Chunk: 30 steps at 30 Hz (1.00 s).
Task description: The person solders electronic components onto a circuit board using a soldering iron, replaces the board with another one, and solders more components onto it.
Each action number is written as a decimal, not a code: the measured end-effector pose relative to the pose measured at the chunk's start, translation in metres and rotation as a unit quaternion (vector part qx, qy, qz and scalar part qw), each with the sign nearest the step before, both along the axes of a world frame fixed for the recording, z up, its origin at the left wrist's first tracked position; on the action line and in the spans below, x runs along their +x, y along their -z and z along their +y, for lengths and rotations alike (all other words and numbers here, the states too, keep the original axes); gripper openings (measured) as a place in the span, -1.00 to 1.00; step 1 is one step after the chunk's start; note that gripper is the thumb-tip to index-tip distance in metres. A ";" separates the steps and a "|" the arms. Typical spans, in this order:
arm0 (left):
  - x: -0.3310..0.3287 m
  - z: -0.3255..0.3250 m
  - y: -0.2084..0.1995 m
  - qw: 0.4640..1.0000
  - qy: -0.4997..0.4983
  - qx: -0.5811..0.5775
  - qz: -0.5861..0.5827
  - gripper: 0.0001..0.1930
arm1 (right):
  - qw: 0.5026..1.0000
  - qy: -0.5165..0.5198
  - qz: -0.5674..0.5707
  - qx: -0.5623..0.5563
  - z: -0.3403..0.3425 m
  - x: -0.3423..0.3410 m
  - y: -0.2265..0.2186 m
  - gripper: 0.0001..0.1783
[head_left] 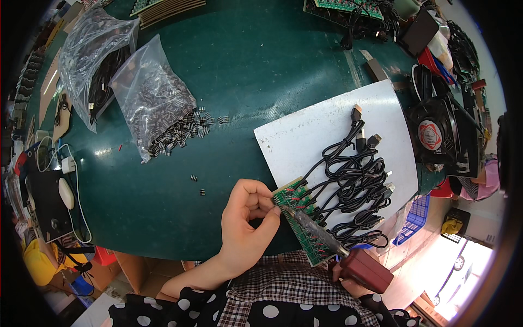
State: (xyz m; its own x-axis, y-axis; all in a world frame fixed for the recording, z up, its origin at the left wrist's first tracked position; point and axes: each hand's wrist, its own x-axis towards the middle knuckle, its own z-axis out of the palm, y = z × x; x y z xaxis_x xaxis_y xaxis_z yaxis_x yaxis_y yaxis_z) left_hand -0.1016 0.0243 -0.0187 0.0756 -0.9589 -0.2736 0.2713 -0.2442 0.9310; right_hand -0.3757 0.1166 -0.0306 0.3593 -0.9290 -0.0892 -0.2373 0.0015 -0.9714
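My left hand (246,224) is closed in a pinch at the upper left corner of a green circuit board (313,245). Whatever sits between its fingertips is too small to make out. My right hand (348,280), partly hidden, grips the dark red handle of a soldering iron (320,231). The iron slants up to the left across the board, its tip beside my left fingertips. Several black cables (348,182) with plugs run from the board's right side, bundled in loops on a white sheet (294,131).
Small black components (177,133) spill from a clear plastic bag (150,82) on the green table (218,65). Another bag (98,54) holds black cables. A fan (430,135) stands at the right. More boards lie along the far edge, and a blue basket (412,219) is at lower right.
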 end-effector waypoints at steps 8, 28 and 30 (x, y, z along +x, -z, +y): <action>0.000 -0.001 -0.002 1.000 -0.006 -0.001 0.004 -0.74 | 0.972 -0.126 0.114 -0.165 -0.014 -0.002 -0.009 -0.21; 0.060 0.005 -0.013 0.819 -0.044 -0.030 -0.571 -0.74 | 0.996 -0.019 0.064 0.065 -0.013 0.010 -0.029 -0.50; 0.065 0.005 -0.015 0.849 -0.039 -0.010 -0.526 -0.77 | 0.988 0.027 0.027 0.147 -0.014 0.018 -0.038 -0.57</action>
